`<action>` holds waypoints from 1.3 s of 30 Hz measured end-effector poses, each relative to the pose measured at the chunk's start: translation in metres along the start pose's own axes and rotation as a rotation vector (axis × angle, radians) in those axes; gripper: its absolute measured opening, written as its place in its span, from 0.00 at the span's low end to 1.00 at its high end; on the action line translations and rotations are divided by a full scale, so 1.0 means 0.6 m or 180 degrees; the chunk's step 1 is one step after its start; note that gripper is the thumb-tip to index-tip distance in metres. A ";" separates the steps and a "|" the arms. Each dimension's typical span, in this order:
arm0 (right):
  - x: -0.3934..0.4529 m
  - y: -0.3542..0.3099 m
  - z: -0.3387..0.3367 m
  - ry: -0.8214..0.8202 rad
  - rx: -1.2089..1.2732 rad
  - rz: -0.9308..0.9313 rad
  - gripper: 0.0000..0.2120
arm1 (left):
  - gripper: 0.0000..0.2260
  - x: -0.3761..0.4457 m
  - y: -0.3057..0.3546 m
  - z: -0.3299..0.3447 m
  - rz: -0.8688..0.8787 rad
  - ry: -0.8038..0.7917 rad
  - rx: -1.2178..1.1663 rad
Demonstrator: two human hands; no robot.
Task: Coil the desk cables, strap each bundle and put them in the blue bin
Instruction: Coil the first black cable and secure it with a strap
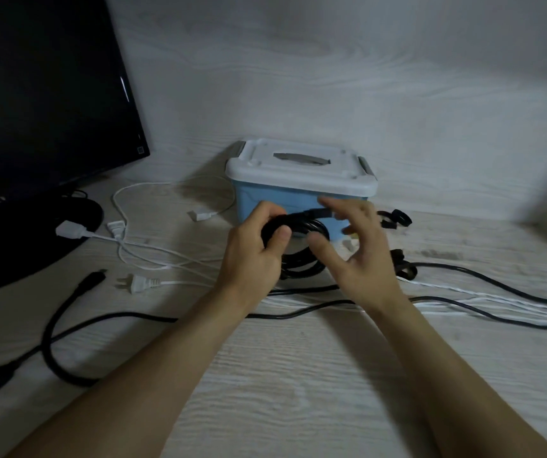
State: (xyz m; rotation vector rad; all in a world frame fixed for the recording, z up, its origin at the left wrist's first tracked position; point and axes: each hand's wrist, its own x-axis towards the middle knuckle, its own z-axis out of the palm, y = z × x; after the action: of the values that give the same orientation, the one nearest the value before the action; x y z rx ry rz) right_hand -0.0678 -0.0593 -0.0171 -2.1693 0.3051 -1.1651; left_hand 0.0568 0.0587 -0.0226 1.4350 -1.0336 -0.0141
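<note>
My left hand (258, 246) grips a coil of black cable (301, 256) held just in front of the blue bin (285, 200), whose white lid (298, 166) is shut. My right hand (361, 252) is beside the coil with fingers spread; its fingertips are at the black plug end (318, 213) on top of the coil. Black straps (394, 219) lie to the right of the bin, and another black strap (404, 266) lies nearer. Loose white cables (153, 259) with plugs lie at the left.
A dark monitor (40, 94) with its stand (27, 239) fills the left side. A thick black cable (57, 328) loops at the front left. Black and white cables (496, 305) run off to the right across the pale wooden desk (298, 391).
</note>
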 end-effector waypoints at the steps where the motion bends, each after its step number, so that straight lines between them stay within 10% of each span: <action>1: -0.002 -0.006 0.003 -0.0135 0.0362 0.0068 0.21 | 0.05 -0.003 0.006 0.002 0.0140 -0.0033 0.0097; 9: -0.006 -0.023 0.008 -0.0240 0.0954 0.0016 0.13 | 0.16 -0.001 0.007 0.008 0.0825 -0.0062 0.0941; 20: 0.009 -0.020 -0.016 -0.0419 0.2053 0.0640 0.14 | 0.21 0.035 0.042 -0.010 0.0288 -0.0687 0.0861; 26: 0.064 0.032 -0.052 0.1814 0.0814 0.1433 0.08 | 0.18 0.106 0.025 -0.069 -0.0397 -0.0102 0.0204; 35: 0.187 0.062 -0.040 0.1070 0.0831 0.2528 0.28 | 0.10 0.195 -0.021 -0.160 -0.1043 0.1845 -0.0042; 39: 0.195 0.086 -0.031 0.1144 0.0686 0.2502 0.22 | 0.09 0.231 -0.055 -0.179 -0.1366 0.1788 -0.0054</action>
State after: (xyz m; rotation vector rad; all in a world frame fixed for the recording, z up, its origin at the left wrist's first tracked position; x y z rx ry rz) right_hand -0.0105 -0.1632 0.0342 -1.4129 1.0263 -1.0360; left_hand 0.2196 0.0567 0.0507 1.5017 -0.2601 0.0661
